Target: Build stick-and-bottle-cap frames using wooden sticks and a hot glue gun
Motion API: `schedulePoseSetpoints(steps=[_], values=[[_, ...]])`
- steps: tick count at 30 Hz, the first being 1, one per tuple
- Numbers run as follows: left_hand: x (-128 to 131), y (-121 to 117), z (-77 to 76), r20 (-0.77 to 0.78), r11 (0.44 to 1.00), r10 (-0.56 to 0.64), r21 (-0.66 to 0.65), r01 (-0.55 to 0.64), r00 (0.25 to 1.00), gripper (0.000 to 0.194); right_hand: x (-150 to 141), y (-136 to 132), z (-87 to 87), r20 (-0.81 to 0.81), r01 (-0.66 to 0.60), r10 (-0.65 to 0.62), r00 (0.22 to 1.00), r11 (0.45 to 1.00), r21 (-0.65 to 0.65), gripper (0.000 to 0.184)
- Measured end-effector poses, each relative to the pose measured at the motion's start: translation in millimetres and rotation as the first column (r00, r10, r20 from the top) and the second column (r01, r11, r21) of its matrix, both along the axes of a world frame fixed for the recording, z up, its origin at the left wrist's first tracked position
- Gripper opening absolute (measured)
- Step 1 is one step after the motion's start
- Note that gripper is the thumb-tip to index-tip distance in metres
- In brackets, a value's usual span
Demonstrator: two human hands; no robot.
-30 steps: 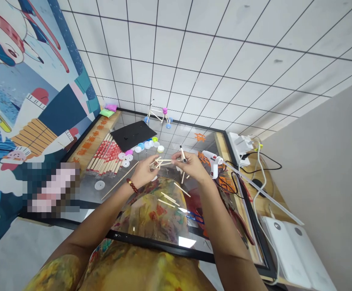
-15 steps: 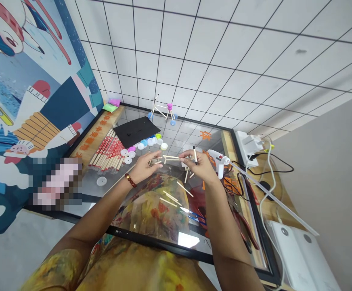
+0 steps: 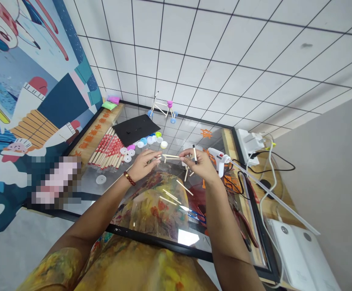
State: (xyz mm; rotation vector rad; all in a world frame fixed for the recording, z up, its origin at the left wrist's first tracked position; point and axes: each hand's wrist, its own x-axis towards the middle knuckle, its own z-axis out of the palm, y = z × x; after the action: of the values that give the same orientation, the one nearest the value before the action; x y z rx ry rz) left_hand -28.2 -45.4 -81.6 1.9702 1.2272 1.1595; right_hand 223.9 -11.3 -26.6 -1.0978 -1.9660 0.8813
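Observation:
Over the glass tabletop, my right hand [image 3: 198, 163] pinches pale wooden sticks [image 3: 172, 156], which form a narrow, angular piece pointing left. A marker [image 3: 194, 154] with a black end stands between the fingers of that same hand. Facing it, my left hand [image 3: 145, 165] has thumb and fingers drawn together on a short bit of wooden stick at the left end of the piece; the fingers hide most of it. A small stick frame [image 3: 187, 173] shows partly below my right hand. Loose cut sticks [image 3: 172, 196] lie on the glass nearer to me.
Behind stands a stick model [image 3: 164, 108] with blue wheels. To the left lie bundled chopsticks [image 3: 107, 151], white discs [image 3: 101, 179], a black sheet [image 3: 136, 129] and small tubs [image 3: 150, 140]. To the right are a glue gun [image 3: 220, 159], cables, pliers [image 3: 245, 230] and blue scissors [image 3: 195, 215].
My left thumb and fingers have closed closer together on the stick, narrowing the gap between them. My right hand keeps its hold almost unmoved. The view has shifted slightly.

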Motion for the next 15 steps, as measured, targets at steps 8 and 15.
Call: schedulePoseSetpoints(steps=[8, 15], values=[[3.5, -1.6, 4.9, 0.02, 0.993, 0.118, 0.019, -0.119, 0.993, 0.035, -0.8, 1.1, -8.7, -0.007, 0.003, -0.003, 1.0, 1.0, -0.004, 0.016], [-5.0, 3.9, 9.4, 0.486, 0.952, 0.302, -0.104, -0.289, 0.82, 0.038, -6.8, 3.7, -24.3, 0.124, 0.015, -0.033, 0.992, 0.989, 0.148, 0.03]])
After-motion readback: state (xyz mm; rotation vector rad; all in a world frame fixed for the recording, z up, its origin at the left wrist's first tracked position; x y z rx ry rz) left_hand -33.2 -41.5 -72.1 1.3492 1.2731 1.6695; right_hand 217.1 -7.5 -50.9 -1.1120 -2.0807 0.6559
